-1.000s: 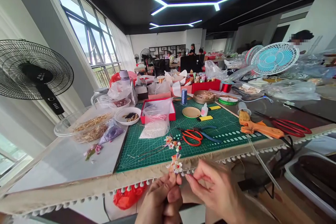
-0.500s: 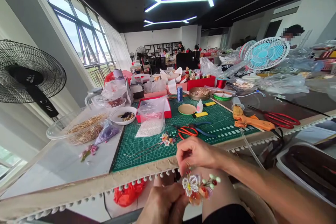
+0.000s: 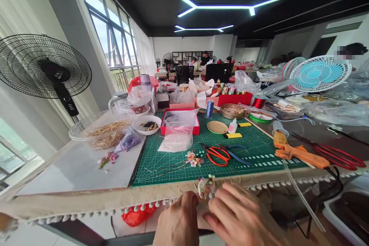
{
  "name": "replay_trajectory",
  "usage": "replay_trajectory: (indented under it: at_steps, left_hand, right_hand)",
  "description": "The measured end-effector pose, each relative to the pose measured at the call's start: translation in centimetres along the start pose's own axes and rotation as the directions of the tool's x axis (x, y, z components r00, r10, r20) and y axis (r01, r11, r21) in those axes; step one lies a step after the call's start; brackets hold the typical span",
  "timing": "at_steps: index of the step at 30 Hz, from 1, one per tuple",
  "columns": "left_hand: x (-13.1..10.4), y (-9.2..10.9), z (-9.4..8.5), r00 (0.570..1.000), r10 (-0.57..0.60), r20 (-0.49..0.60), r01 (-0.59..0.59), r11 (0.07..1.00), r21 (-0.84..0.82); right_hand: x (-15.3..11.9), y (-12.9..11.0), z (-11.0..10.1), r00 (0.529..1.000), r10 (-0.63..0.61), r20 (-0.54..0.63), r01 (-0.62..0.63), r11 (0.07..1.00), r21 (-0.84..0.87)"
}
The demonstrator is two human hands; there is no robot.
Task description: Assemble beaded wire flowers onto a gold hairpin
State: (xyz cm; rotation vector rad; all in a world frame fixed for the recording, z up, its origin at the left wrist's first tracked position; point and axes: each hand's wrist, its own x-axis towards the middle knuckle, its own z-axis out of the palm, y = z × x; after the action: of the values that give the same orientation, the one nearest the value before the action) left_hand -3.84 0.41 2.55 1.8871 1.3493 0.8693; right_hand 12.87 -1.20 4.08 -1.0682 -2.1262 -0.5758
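1. Head view: left hand point(image 3: 178, 221) curled, gripping the beaded flower ornament point(image 3: 201, 188) at its fingertips
2. Right hand point(image 3: 238, 213) has bent fingers beside that ornament; contact cannot be told
3. Beyond both hands, orange-handled scissors point(image 3: 218, 157) lie on the green mat point(image 3: 170, 165)
4. Farther ahead of the right hand, the white bottle point(image 3: 232, 126) has a pinkish label, too small to read

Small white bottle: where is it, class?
In the head view, the small white bottle stands right of centre on the green mat, just right of the round tan dish.
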Motion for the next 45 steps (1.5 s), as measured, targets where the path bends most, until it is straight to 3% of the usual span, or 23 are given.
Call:
replay_trajectory:
  at_steps: [5,9,13,18,21,24,28,32,34,40,45]
  left_hand:
    - [-0.3,-0.9,1.0,1.000,0.000,-0.020,0.001,0.998,0.056]
    - [-0.3,-2.0,2.7,0.994,0.062,-0.095,-0.032,0.957,0.288]
    - [-0.3,-2.6,3.7,0.972,0.171,-0.164,-0.063,0.852,0.519]
    - [-0.7,-2.3,3.4,0.942,0.317,-0.114,-0.145,0.688,0.711]
    - [-0.4,-2.3,3.4,0.935,0.308,-0.175,-0.135,0.766,0.629]
    - [0.1,-2.2,3.2,0.957,0.165,-0.237,-0.076,0.935,0.346]
    - [0.7,-1.7,2.3,0.985,0.068,-0.161,-0.049,0.992,0.115]
    - [0.8,-1.4,2.0,0.977,0.040,-0.207,-0.026,0.997,0.073]
    - [0.9,-1.6,2.1,0.970,0.047,-0.238,-0.031,0.997,0.070]
    - [1.0,-2.1,2.3,0.971,0.038,-0.236,-0.012,0.994,0.112]
    - [0.8,-2.1,2.2,0.983,0.020,-0.183,0.011,0.985,0.169]
  right_hand:
    - [-1.0,-0.4,1.2,0.982,0.176,-0.064,-0.177,0.984,0.000]
    - [-2.1,-1.0,2.9,0.969,0.215,-0.120,-0.221,0.975,-0.035]
    - [-2.7,-1.7,4.5,0.942,0.306,-0.140,-0.282,0.945,0.165]
    - [-2.1,-1.6,4.4,0.941,0.327,-0.085,-0.294,0.917,0.270]
    - [-1.9,-1.7,4.3,0.937,0.341,-0.078,-0.300,0.897,0.324]
    - [-1.9,-2.2,4.7,0.923,0.342,-0.174,-0.291,0.919,0.266]
    - [-1.7,-2.8,4.8,0.938,0.223,-0.266,-0.203,0.974,0.102]
    - [-1.1,-3.4,4.3,0.957,0.151,-0.246,-0.159,0.987,-0.014]
    - [-0.8,-3.7,4.1,0.959,0.176,-0.224,-0.186,0.982,-0.025]
    - [-1.1,-3.2,4.5,0.926,0.371,-0.067,-0.352,0.914,0.202]
    - [-0.8,-1.9,4.3,0.957,0.287,-0.029,-0.268,0.923,0.276]
